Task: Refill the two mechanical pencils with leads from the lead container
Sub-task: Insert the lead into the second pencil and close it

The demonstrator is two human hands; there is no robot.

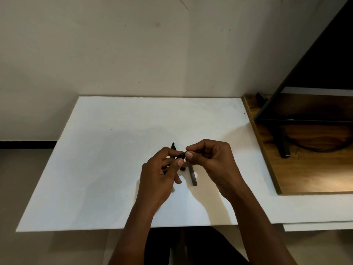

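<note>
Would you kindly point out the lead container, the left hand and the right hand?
lead container [193, 177]: head view, flat top face of the grey bar.
left hand [159, 175]: head view, back of the hand.
right hand [215, 161]: head view, back of the hand.

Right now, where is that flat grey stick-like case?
In the head view, the grey case lies flat on the white table, just below the right hand and right of the left hand.

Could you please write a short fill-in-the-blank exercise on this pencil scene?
1. The left hand holds a black ____.
2. The right hand pinches that pencil's ____.
3. The grey lead container lies on the ____ table.

Missing: pencil; end; white
</note>
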